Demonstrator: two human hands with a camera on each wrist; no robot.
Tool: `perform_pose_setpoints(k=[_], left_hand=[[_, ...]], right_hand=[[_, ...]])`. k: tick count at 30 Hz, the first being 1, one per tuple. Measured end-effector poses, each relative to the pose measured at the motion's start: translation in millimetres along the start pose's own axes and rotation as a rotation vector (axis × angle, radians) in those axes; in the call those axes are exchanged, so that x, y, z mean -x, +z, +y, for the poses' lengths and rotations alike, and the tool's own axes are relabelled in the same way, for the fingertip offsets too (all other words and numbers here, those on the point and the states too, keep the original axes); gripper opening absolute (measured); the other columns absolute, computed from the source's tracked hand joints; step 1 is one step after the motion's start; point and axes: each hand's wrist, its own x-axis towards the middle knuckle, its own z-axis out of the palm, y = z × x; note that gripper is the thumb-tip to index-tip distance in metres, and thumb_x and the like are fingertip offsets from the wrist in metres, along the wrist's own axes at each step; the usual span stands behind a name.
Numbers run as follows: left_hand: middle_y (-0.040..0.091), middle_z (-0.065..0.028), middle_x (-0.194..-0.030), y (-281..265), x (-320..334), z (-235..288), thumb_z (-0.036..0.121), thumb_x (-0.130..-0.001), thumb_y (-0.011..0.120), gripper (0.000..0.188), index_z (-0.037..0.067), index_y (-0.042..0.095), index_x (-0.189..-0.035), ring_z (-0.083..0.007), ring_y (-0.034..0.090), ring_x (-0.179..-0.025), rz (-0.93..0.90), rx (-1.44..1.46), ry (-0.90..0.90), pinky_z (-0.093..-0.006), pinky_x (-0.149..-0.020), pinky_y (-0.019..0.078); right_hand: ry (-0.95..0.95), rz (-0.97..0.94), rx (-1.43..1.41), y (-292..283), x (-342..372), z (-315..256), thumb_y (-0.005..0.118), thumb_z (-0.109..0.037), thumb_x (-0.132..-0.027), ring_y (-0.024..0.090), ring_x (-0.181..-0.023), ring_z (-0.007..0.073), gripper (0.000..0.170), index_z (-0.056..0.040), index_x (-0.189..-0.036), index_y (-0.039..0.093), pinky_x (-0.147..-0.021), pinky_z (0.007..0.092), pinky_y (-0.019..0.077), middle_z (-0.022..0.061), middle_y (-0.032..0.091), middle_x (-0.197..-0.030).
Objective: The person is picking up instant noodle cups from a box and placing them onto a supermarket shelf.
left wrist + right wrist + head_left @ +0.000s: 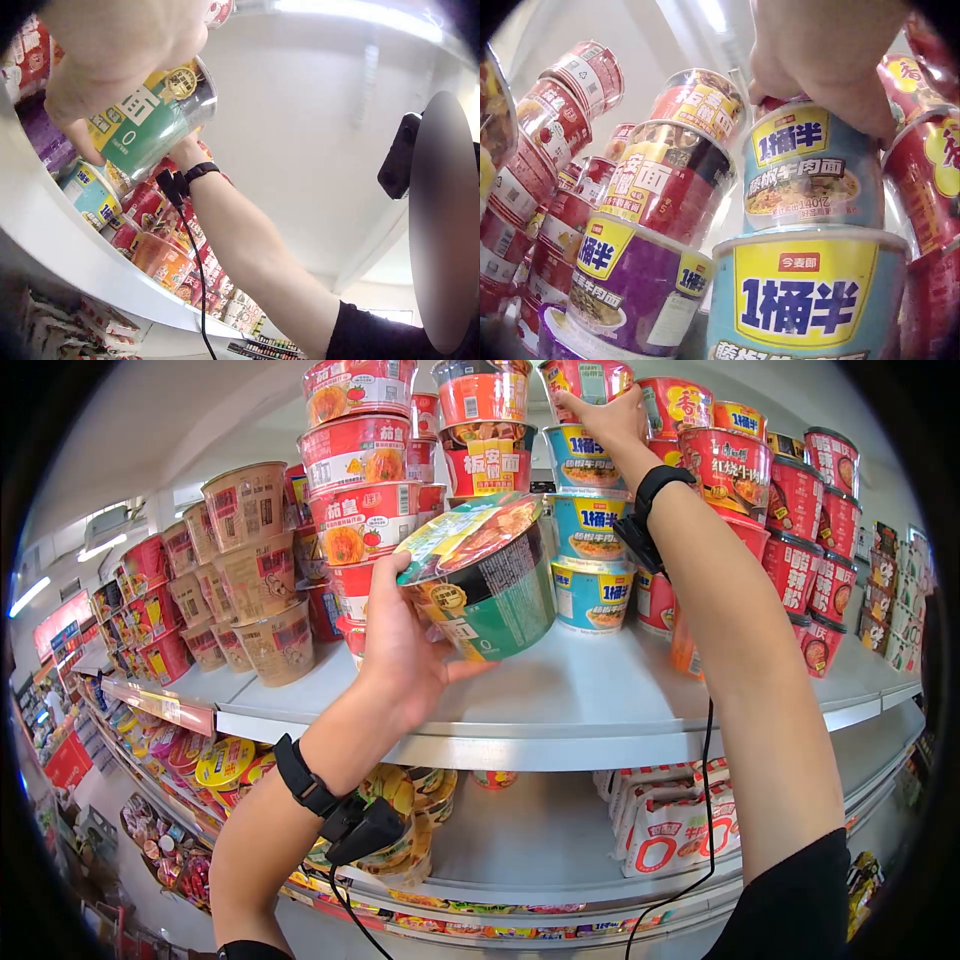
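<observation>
My left hand grips a large green noodle tub, tilted above the front of the shelf; in the left wrist view the same tub shows under that hand. My right hand is raised at the top of a stack of blue tubs and holds a red tub on it. In the right wrist view the right hand hides most of that red tub, above a blue tub.
Stacks of red tubs stand left of the blue stack, with beige tubs farther left. More red tubs stand at the right. White noodle packs lie on the lower shelf. Black cables hang from both wrists.
</observation>
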Motion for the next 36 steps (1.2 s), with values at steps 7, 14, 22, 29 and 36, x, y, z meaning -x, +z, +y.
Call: perform_pose_setpoints(k=[7,14,22,29,36], left_hand=[[0.05,-0.0137,-0.146,-0.8,-4.3,-8.3,0.066,-0.094,0.039,0.079,0.012,0.042,-0.152,-0.0342,0.053,-0.13,0.025,0.028,-0.034,-0.0601,-0.101,0.0479],[0.054,-0.0124,-0.142,6.6,6.1,-11.4,0.068,-0.095,0.039,0.077,0.014,0.044,-0.149,-0.0331,0.057,-0.126,-0.004,-0.017,-0.065,-0.0551,-0.098,0.0544],[0.044,-0.0088,-0.152,3.1,5.6,-15.3,0.072,-0.1,0.033,0.081,0.012,0.038,-0.154,-0.0293,0.039,-0.142,-0.132,-0.136,-0.2,-0.0575,-0.117,0.0294],[0.035,-0.0147,-0.159,-17.0,10.8,-16.3,0.062,-0.104,0.039,0.075,0.007,0.035,-0.155,-0.0295,0.034,-0.147,-0.169,-0.26,-0.243,-0.0522,-0.119,0.0294],[0.032,-0.0189,-0.163,-21.4,46.4,-4.8,0.063,-0.103,0.044,0.084,0.004,0.027,-0.16,-0.0321,0.03,-0.151,-0.175,-0.344,-0.138,-0.0511,-0.118,0.0323]], right_hand=[[-0.155,0.104,-0.132,-29.6,25.3,-26.6,0.079,-0.04,-0.085,0.048,-0.134,0.0393,0.086,0.0052,-0.146,0.039,-0.114,0.0491,0.0374,0.0259,0.054,-0.139],[-0.205,-0.796,-0.687,-110.1,152.1,-48.9,0.065,-0.063,-0.093,0.061,-0.123,0.0249,0.081,-0.0037,-0.146,0.048,-0.102,0.035,0.0478,0.0108,0.063,-0.129],[-0.037,-1.393,-0.256,-169.9,188.6,-24.5,0.064,-0.063,-0.095,0.058,-0.127,0.0235,0.075,-0.0076,-0.145,0.055,-0.103,0.037,0.0476,0.0149,0.06,-0.135],[-0.295,-1.639,-0.41,-158.1,168.8,-12.0,0.066,-0.042,-0.101,0.053,-0.135,0.0268,0.058,-0.012,-0.149,0.055,-0.11,0.0378,0.0437,0.0154,0.051,-0.149],[-0.103,-1.745,-0.263,-172.9,159.4,-32.8,0.063,-0.023,-0.104,0.056,-0.13,0.0151,0.042,-0.0146,-0.145,0.06,-0.106,0.0302,0.047,0.0075,0.06,-0.145]])
